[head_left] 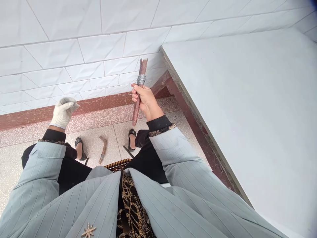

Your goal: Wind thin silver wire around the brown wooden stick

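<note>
Tiled wall, flr, stick in R hand

We observe a tiled area, whether of a home or a workshop we cannot tell: embossed white wall tiles rise above a red-brown skirting band and speckled floor, with a white-topped bench adjoining.

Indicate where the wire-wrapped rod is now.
In the head view, upper middle, the rod is in the right hand, left of the white surface.
</note>
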### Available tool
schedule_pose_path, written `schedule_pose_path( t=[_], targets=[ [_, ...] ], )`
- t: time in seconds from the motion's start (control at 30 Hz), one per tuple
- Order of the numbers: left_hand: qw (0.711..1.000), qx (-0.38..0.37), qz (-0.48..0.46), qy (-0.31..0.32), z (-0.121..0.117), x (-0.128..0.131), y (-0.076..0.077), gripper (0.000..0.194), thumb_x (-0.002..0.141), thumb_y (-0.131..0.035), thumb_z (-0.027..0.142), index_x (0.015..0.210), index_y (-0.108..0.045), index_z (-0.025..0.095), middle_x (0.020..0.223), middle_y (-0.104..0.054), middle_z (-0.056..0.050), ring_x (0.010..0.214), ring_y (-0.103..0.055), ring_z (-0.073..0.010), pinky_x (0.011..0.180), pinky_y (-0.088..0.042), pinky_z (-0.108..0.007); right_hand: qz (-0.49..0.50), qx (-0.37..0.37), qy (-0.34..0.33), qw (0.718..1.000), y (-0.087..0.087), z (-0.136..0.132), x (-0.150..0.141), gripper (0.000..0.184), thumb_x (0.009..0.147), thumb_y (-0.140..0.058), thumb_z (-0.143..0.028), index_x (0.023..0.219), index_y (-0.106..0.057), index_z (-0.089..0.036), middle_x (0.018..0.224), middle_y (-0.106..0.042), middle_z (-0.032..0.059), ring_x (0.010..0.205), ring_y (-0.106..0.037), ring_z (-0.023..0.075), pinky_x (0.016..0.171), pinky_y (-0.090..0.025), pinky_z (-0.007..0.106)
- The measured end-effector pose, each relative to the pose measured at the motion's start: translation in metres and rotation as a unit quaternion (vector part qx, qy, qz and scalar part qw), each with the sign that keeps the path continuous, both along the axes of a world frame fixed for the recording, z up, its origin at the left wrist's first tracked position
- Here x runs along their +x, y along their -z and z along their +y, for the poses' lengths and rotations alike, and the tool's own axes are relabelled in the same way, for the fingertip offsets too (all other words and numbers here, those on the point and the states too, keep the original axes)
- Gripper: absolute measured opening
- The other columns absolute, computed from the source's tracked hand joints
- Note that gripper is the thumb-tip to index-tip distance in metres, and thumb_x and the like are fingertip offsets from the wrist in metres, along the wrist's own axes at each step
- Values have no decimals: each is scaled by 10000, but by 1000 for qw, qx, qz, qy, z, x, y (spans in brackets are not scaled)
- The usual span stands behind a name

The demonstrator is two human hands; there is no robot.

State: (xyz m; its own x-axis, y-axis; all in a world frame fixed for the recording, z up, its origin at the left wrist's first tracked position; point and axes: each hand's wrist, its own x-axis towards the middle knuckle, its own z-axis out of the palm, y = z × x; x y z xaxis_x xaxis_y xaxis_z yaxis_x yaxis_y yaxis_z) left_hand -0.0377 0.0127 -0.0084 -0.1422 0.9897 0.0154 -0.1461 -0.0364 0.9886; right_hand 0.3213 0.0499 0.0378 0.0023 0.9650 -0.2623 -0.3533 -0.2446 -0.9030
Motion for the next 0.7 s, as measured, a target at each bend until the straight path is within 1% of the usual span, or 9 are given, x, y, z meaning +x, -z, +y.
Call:
schedule_pose_path(
  t=[0.03, 0.1, 0.2, 0.3, 0.37, 0.43, 0.53, 0.6, 0.7],
  targets=[
    [999, 12, 17, -28, 2, 3, 2, 102, 710, -742, 278, 787, -684, 246, 865, -736, -30, 808, -702, -176, 870, -635, -385, -1, 1, -6, 1000, 0, -1, -3, 206, 944, -798, -224, 909, -598, -185, 638, -483, -89, 493, -376, 32, 437, -325, 146],
    [988, 36, 135, -71, 6, 7, 4, 127, 832, -625, 344, 906, -685, 261, 1019, -765, -68, 966, -732, -237, 932, -630, -475, -8, 1, -14, 1000, 0, -2, -8, 211, 944, -796, -227, 902, -592, -188, 641, -485, -87, 494, -375, 32, 436, -325, 146],
    [925, 67, 356, -115, 9, 8, -1, 284, 888, -619, 368, 1136, -696, 254, 1327, -715, -135, 1333, -638, -349, 1084, -553, -595, -23, 2, -23, 999, 2, -3, -14, 199, 943, -789, -217, 898, -597, -189, 637, -492, -87, 489, -375, 32, 432, -327, 147],
    [881, 91, 450, -118, 3, 16, -11, 327, 872, -674, 284, 1196, -709, 252, 1443, -664, -135, 1448, -540, -367, 1201, -459, -592, -34, 0, -35, 999, 5, -6, -24, 147, 945, -763, -178, 902, -622, -177, 628, -511, -83, 483, -383, 31, 430, -325, 148],
    [895, 76, 436, -60, -2, 32, -16, 245, 917, -634, 282, 1127, -750, 237, 1302, -744, -105, 1267, -659, -301, 1159, -503, -513, -46, -7, -51, 998, 6, -12, -36, 117, 942, -737, -129, 890, -639, -166, 612, -521, -77, 479, -390, 32, 426, -317, 150],
    [921, 60, 380, 59, -8, 54, -19, 255, 919, -663, 335, 1123, -771, 226, 1214, -789, -79, 1107, -710, -242, 1071, -557, -433, -62, -7, -71, 996, 6, -18, -51, 125, 937, -714, -86, 862, -647, -161, 595, -534, -69, 479, -401, 33, 423, -308, 151],
    [931, 66, 323, 158, -10, 85, -19, 277, 873, -736, 341, 1114, -797, 221, 1172, -802, -71, 1043, -724, -211, 1004, -572, -373, -91, 2, -96, 991, 8, -26, -74, 156, 934, -704, -61, 827, -647, -160, 582, -562, -57, 473, -407, 36, 422, -302, 158],
    [930, 68, 322, 164, -9, 97, -19, 158, 838, -754, 291, 962, -814, 215, 1061, -809, -62, 1004, -721, -214, 982, -575, -372, -104, 4, -108, 989, 10, -28, -84, 167, 927, -714, -61, 815, -643, -162, 575, -575, -54, 461, -397, 37, 419, -300, 164],
    [948, 57, 290, 121, -6, 102, -18, 79, 830, -742, 255, 850, -805, 211, 970, -807, -63, 985, -718, -224, 986, -576, -388, -91, -2, -103, 990, 13, -26, -89, 150, 929, -724, -86, 837, -639, -169, 622, -624, -46, 466, -426, 37, 416, -313, 161]
  ],
)
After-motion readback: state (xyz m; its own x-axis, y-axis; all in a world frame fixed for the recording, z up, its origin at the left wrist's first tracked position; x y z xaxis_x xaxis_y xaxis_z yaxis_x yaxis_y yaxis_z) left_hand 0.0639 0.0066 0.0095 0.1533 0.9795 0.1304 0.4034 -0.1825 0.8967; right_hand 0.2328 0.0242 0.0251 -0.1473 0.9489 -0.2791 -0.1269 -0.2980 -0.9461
